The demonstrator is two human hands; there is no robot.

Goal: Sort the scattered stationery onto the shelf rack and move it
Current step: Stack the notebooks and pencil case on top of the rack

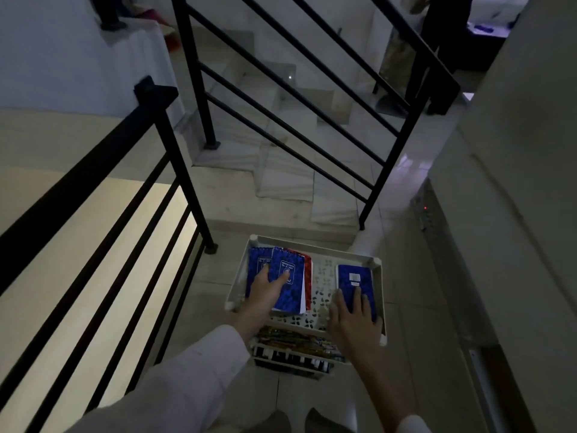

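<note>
Both hands lie open: left hand on blue notepads, right hand on another. The light plastic shelf rack probably flexes; grip its rims.

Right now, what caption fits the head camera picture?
Both hands, left and right, press blue notebooks flat on a white rack beside stairs.

Matt white plastic on the shelf rack, its top tray pierced with cut-outs. Glossy patterned card covers on the blue notepads at nine o'clock, paper edges showing. Black painted metal railing, smooth; polished floor tiles gleam at one o'clock.
</note>
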